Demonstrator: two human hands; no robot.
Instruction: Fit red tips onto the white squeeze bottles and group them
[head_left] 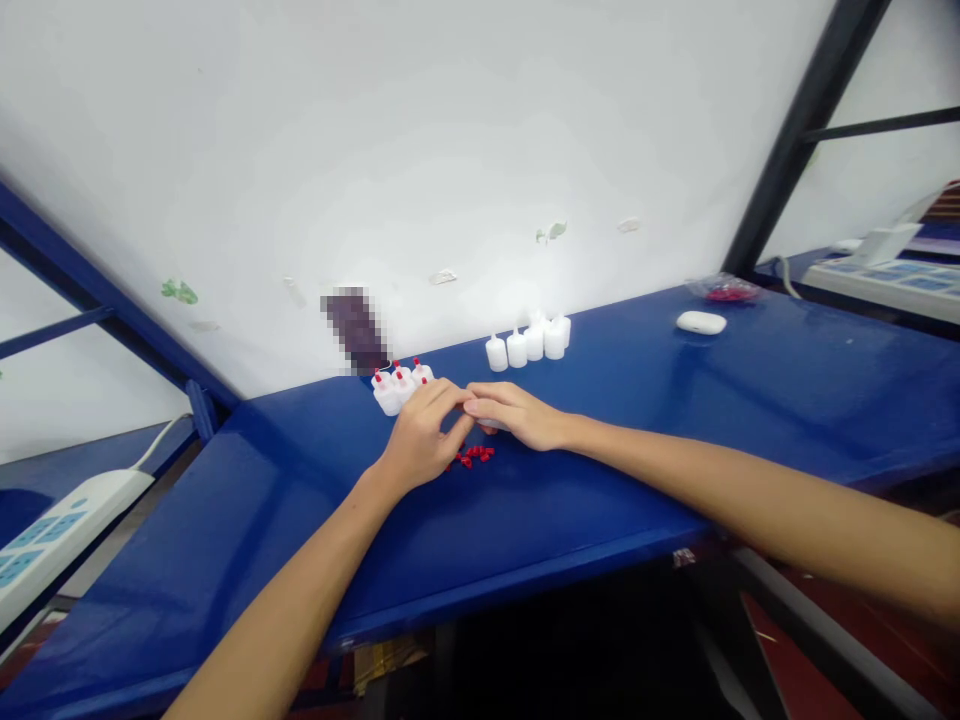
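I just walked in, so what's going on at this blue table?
A person's right hand holds a mostly hidden white object, with the left hand meeting it at the fingertips. Loose red pieces lie just below. White bottles with red tips stand by the left hand; plain white bottles stand farther back, to the right.

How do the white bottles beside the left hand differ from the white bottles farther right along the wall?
Tips: the bottles beside the left hand have red tips; the bottles farther right have white ones.
View: the left hand partly covers the first group, while no hand covers the second.
Both groups are white bottles standing upright on the blue table.
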